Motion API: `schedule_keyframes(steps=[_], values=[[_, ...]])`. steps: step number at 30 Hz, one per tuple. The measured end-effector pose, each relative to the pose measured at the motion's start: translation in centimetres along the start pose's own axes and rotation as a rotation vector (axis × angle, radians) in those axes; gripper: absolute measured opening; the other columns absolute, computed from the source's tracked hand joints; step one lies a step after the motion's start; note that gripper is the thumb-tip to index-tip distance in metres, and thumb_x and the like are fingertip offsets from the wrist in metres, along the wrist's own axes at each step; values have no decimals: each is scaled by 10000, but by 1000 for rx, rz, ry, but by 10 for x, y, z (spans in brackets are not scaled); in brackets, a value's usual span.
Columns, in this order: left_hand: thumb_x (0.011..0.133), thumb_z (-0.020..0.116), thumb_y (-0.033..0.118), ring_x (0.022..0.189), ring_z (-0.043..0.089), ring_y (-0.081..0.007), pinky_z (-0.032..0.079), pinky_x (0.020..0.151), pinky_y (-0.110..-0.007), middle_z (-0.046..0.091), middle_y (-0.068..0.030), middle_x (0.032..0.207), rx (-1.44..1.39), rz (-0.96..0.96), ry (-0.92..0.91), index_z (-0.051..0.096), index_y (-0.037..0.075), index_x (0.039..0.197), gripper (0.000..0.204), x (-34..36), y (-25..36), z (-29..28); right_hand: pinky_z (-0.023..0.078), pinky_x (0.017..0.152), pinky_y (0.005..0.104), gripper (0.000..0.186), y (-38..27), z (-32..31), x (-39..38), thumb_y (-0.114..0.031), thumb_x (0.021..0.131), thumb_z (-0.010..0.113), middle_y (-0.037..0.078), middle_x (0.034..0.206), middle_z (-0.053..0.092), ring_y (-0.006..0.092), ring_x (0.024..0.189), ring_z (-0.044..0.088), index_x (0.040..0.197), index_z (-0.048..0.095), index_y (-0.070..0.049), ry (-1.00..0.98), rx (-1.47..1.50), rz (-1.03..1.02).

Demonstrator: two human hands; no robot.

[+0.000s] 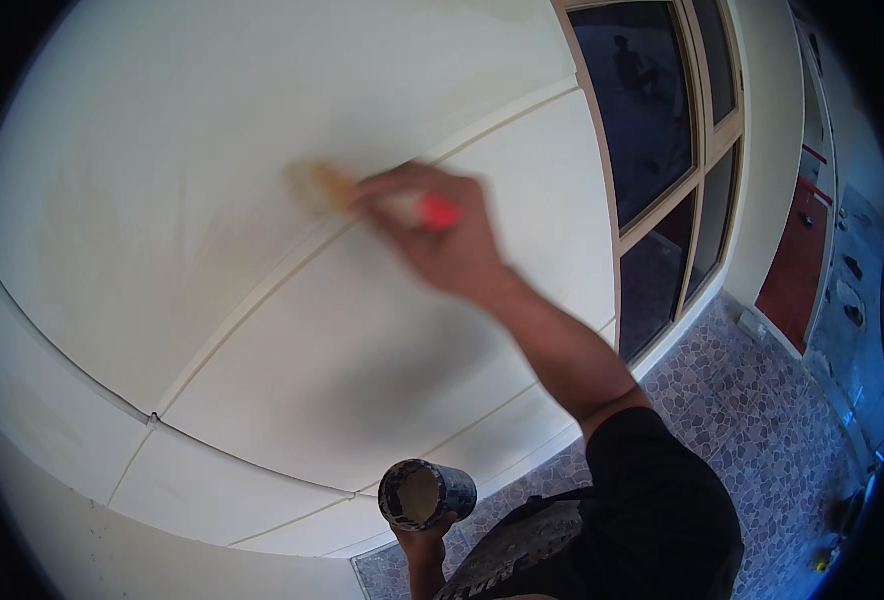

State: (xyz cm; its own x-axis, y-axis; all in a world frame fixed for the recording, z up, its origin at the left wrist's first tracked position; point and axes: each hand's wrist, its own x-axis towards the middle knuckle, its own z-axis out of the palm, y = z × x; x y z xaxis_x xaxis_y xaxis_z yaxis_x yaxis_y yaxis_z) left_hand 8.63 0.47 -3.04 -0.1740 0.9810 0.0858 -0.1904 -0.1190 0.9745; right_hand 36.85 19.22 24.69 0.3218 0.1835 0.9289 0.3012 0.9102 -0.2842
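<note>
My right hand [432,225] is closed around a paintbrush [330,188], its bristle end against or very near the cream wall [282,390]. The brush is smeared by motion, and its red handle end shows behind my fingers. Low in the view, my left hand [424,540] grips a dark, paint-spattered can [459,492] from below. Its mouth faces me at a tilt, and pale paint shows inside. Faint yellowish streaks mark the upper wall panel near the brush.
Grooves and raised trim divide the wall into panels. A thin dark cable [252,462] runs along it at lower left. On the right stands a window [637,110] with dark panes and a beige frame. Stone-patterned floor [732,410] and a doorway with a red floor [794,265] lie beyond.
</note>
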Motion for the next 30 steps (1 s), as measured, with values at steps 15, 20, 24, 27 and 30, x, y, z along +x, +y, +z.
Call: schedule_keyframes(steps=[15,20,24,27,30], values=[[497,924,-74,1208,654,-275,565,1044,-440,667,-104,1299,0,-51,-25,559,34,1404,984,0,7,0,589,824,316,155,41,-136,48,-90,886,822,83,1031,803,255,938,784,1040,817,-110,276,-857,-134],[497,943,-47,1206,656,-268,562,1045,-431,672,-102,1294,10,-54,-42,566,32,1398,979,-1,1,7,595,710,347,211,-6,-15,-11,30,847,789,105,907,759,282,791,745,1028,789,-79,69,-370,-150],[502,950,-35,1214,657,-265,556,1058,-436,676,-105,1296,86,-44,-96,570,33,1393,971,-1,3,7,572,584,349,115,-37,54,-30,-100,889,788,50,887,758,254,726,720,1002,787,-122,-128,-164,-103],[497,955,-27,1208,662,-268,546,1070,-440,683,-108,1289,55,-62,-90,580,31,1379,960,-4,7,9,588,684,337,133,-45,63,-33,-80,881,819,74,924,774,261,791,746,1009,795,-106,-232,15,19],[495,969,-8,1192,671,-270,550,1063,-439,692,-109,1277,71,-35,-66,593,28,1364,947,-7,8,9,594,816,316,151,-24,26,-16,19,869,819,123,997,794,226,904,771,1007,793,-36,-58,13,46]])
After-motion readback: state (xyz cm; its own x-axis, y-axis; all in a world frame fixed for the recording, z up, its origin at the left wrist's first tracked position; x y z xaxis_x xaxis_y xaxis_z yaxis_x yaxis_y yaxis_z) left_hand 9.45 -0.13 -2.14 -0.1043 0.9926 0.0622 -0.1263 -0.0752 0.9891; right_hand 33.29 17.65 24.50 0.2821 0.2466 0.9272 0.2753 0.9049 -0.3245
